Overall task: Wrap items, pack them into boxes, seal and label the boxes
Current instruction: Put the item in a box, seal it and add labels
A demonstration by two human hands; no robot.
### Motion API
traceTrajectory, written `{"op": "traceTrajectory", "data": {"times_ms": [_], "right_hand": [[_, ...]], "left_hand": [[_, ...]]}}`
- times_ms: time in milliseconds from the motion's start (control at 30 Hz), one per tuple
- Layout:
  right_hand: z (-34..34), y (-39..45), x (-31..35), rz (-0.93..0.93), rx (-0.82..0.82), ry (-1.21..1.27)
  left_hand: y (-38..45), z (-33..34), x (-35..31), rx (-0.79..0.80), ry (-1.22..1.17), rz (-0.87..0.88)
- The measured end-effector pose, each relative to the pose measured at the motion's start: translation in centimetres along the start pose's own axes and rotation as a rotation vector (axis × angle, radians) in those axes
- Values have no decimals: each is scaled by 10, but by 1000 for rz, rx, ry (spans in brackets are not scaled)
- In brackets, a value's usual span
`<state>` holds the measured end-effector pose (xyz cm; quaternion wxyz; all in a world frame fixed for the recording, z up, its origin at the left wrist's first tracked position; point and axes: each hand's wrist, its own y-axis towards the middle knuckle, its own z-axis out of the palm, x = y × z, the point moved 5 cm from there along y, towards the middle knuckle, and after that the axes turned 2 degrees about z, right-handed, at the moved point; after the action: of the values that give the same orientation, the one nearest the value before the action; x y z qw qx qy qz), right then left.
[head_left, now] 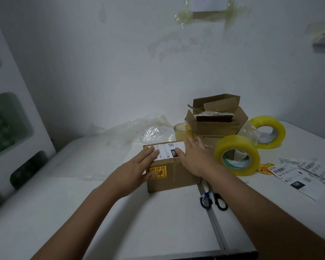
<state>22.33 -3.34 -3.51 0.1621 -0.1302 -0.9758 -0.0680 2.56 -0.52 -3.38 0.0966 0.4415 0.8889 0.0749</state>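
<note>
Closed brown cardboard box (172, 166), white label (167, 150) under flat, spread fingers (150, 151); open box (217, 117) at one o'clock remains unsealed.

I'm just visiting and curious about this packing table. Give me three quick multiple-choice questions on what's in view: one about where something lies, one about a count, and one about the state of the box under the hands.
1. Where do the scissors lie?
A. Inside the open box
B. On the table, near the person's right forearm
C. On top of a tape roll

2. How many yellowish tape rolls are on the table?
A. One
B. Two
C. Four

3. What state is the closed box in?
A. Flaps open, nothing stuck on it
B. Crushed flat
C. Shut, with a white label on top

Answers:
1. B, the blue and black handles rest on the white table beside that forearm.
2. B, a near roll and a far roll are visible.
3. C, the left hand and right hand lie flat on the label.
</note>
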Motion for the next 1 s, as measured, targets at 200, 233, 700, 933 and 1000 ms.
{"op": "traceTrajectory", "data": {"times_ms": [200,233,700,933,1000], "right_hand": [[-7,-8,-14,118,21,421],[-7,-10,-16,120,21,474],[33,-22,46,-33,293,1021],[57,-8,48,35,272,938],[63,-3,44,57,252,918]], "left_hand": [[-14,-5,0,-234,-23,77],[-14,-7,-1,-221,-5,69],[-12,-24,8,236,129,-231],[-37,-35,76,197,172,-458],[-35,-32,87,140,192,-446]]}}
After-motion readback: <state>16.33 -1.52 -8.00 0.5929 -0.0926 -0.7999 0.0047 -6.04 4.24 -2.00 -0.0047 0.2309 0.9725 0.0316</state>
